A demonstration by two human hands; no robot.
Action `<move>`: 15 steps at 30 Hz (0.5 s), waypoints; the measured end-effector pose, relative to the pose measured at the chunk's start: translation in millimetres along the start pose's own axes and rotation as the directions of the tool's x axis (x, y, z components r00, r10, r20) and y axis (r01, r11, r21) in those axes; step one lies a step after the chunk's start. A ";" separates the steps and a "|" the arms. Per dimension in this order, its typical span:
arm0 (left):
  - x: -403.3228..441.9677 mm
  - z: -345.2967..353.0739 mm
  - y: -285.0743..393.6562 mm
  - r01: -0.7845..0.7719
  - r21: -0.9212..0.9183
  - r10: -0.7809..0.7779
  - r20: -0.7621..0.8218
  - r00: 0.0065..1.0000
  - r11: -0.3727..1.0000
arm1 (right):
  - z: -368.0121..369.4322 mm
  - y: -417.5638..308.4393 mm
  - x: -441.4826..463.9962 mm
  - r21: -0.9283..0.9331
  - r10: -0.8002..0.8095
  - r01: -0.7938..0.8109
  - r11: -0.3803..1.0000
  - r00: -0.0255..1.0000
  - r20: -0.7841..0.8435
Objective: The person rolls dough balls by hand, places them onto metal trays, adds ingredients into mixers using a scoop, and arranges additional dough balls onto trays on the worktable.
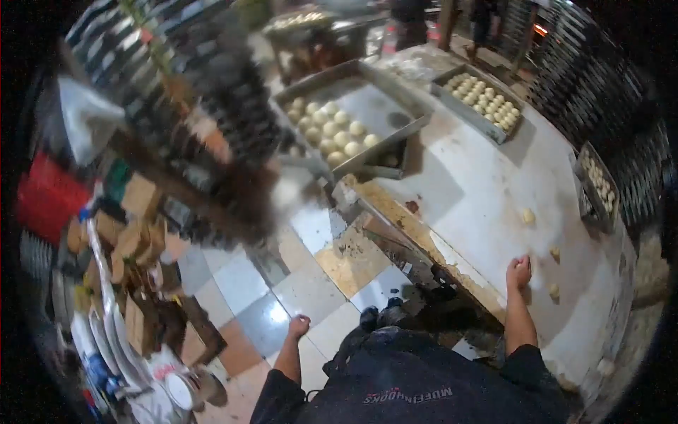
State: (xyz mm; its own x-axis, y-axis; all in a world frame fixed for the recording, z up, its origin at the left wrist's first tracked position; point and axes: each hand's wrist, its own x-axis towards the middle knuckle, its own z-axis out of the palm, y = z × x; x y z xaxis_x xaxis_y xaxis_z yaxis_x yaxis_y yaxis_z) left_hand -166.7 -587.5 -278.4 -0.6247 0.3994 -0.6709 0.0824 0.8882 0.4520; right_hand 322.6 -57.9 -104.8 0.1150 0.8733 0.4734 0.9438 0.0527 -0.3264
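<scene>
My left hand [299, 326] hangs over the tiled floor at my side, its fingers curled closed, and no object shows in it. Over the white worktable [487, 191], my right hand [519, 271] is closed with the fingers bent in; whatever may be inside is hidden. Close by on the tabletop lie a small dough piece [528, 216] ahead of that hand and two more to its right, one dough lump [555, 254] and another lump [554, 291].
A large metal tray [417, 126] with rows of dough balls [341, 138] rests at the table's far left corner. Behind stands a smaller tray [503, 136] of dough balls, and another tray [590, 205] is at the right edge. Cardboard boxes [141, 194] and a white bucket [182, 391] crowd the left floor.
</scene>
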 end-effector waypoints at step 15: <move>-78.4 -50.7 171.8 -0.358 -0.323 -0.017 -0.762 0.647 0.876 | -48.5 5.8 14.7 0.328 -0.587 0.495 0.805 0.745 0.316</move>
State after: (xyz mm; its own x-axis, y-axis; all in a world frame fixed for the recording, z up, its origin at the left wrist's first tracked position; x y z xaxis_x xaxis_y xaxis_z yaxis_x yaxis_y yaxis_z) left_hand -142.9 -477.8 -118.4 -0.9975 0.0708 0.0061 0.0449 0.5614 0.8263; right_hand 344.8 -68.2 -60.1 -0.5666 0.7729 0.2857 0.7148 0.6335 -0.2963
